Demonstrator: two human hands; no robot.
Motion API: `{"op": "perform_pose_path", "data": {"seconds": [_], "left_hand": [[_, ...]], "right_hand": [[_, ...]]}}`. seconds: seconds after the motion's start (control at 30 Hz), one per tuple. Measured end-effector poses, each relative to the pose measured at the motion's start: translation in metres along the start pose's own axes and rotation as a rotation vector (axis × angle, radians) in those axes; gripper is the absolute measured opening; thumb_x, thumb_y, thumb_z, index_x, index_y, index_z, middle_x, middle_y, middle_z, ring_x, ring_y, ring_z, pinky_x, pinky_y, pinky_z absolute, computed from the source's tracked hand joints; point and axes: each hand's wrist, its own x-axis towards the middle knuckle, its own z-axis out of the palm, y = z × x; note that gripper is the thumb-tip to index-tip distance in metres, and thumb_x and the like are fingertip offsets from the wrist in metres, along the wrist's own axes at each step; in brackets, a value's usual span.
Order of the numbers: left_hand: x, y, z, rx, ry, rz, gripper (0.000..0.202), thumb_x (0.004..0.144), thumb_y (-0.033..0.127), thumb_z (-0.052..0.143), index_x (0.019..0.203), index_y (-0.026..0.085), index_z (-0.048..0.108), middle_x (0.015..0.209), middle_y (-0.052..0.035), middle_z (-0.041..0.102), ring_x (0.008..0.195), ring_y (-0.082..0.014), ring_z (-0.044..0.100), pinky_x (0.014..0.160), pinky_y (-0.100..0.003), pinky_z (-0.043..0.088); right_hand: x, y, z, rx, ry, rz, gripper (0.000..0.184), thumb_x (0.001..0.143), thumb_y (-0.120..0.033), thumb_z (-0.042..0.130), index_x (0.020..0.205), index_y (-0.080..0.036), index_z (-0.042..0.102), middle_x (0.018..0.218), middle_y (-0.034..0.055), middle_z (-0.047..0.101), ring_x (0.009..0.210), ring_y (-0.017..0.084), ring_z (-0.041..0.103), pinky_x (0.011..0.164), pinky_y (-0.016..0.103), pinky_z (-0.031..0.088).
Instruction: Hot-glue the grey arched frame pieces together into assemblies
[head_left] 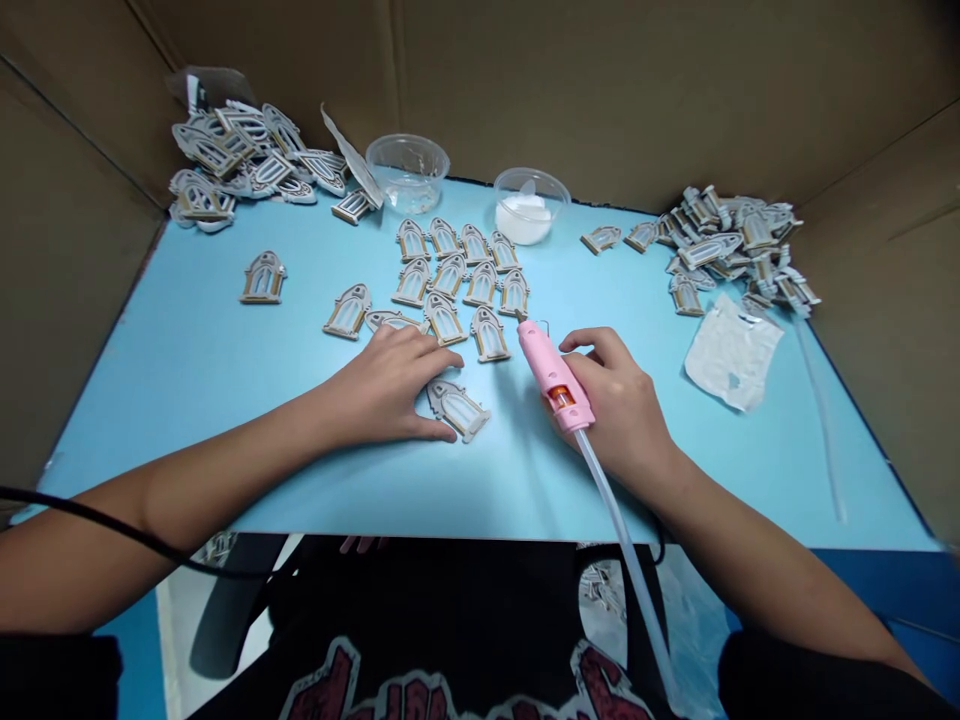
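Observation:
My left hand (pixel 390 385) lies flat on the light blue tabletop (pixel 187 380), its thumb against an arched grey-and-tan window-shaped piece (pixel 457 408) and its fingertips near another (pixel 394 320). My right hand (pixel 619 400) grips a pink hot glue gun (pixel 555 375), whose nozzle points up and left towards a block of matching arched pieces (pixel 480 285). A long translucent tube or glue stick (pixel 622 540) runs from the gun's rear down past the table's front edge. One more arched piece (pixel 264 278) lies alone at the left.
Heaps of arched pieces lie at the back left (pixel 240 160) and right (pixel 739 245). At the back stand a clear plastic cup (pixel 409 172) and another holding white material (pixel 531 205). A crumpled plastic sheet (pixel 731 350) lies at the right. Cardboard walls (pixel 637 90) surround the table.

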Motion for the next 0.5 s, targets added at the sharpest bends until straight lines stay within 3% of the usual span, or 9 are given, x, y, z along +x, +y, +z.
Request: {"op": "perform_pose_path", "data": {"seconds": [0.1, 0.17, 0.23, 0.37, 0.5], "left_hand": [[-0.001, 0.002, -0.005, -0.064, 0.001, 0.081, 0.053, 0.089, 0.041, 0.069, 0.138, 0.022, 0.058, 0.125, -0.0104, 0.070, 0.117, -0.0293, 0.060, 0.099, -0.040, 0.040], [-0.001, 0.005, -0.007, -0.110, -0.042, 0.106, 0.051, 0.088, 0.028, 0.065, 0.138, 0.021, 0.057, 0.124, -0.0090, 0.071, 0.113, -0.0249, 0.063, 0.098, -0.036, 0.043], [0.001, 0.008, -0.009, -0.106, -0.102, 0.076, 0.051, 0.088, 0.034, 0.069, 0.135, 0.019, 0.058, 0.118, -0.0086, 0.073, 0.104, -0.0233, 0.067, 0.090, -0.033, 0.046], [0.003, 0.011, -0.014, -0.007, -0.132, -0.003, 0.060, 0.083, 0.061, 0.077, 0.125, 0.020, 0.063, 0.097, -0.0052, 0.074, 0.089, -0.0242, 0.068, 0.080, -0.033, 0.045], [0.002, 0.013, -0.019, -0.026, -0.158, 0.008, 0.039, 0.079, 0.041, 0.076, 0.111, 0.021, 0.064, 0.095, -0.0028, 0.072, 0.086, -0.0222, 0.066, 0.078, -0.032, 0.044]], "right_hand": [[0.001, 0.003, 0.002, 0.036, 0.011, -0.003, 0.010, 0.085, -0.022, 0.061, 0.078, -0.021, 0.055, 0.109, 0.0113, 0.062, 0.068, 0.015, 0.055, 0.052, 0.031, 0.041], [0.000, 0.005, 0.003, 0.054, 0.021, 0.003, 0.010, 0.084, -0.020, 0.062, 0.078, -0.021, 0.055, 0.110, 0.0111, 0.062, 0.069, 0.016, 0.056, 0.053, 0.032, 0.041], [0.000, 0.005, 0.004, 0.063, 0.032, 0.008, 0.011, 0.083, -0.020, 0.063, 0.077, -0.021, 0.054, 0.110, 0.0108, 0.062, 0.071, 0.017, 0.057, 0.054, 0.033, 0.042], [0.000, 0.007, 0.006, 0.076, 0.029, 0.010, 0.013, 0.085, -0.021, 0.062, 0.076, -0.022, 0.052, 0.108, 0.0103, 0.062, 0.074, 0.018, 0.058, 0.057, 0.033, 0.044], [0.001, 0.009, 0.006, 0.080, 0.021, 0.015, 0.014, 0.085, -0.023, 0.063, 0.076, -0.023, 0.053, 0.109, 0.0106, 0.063, 0.078, 0.020, 0.061, 0.058, 0.034, 0.045]]}}
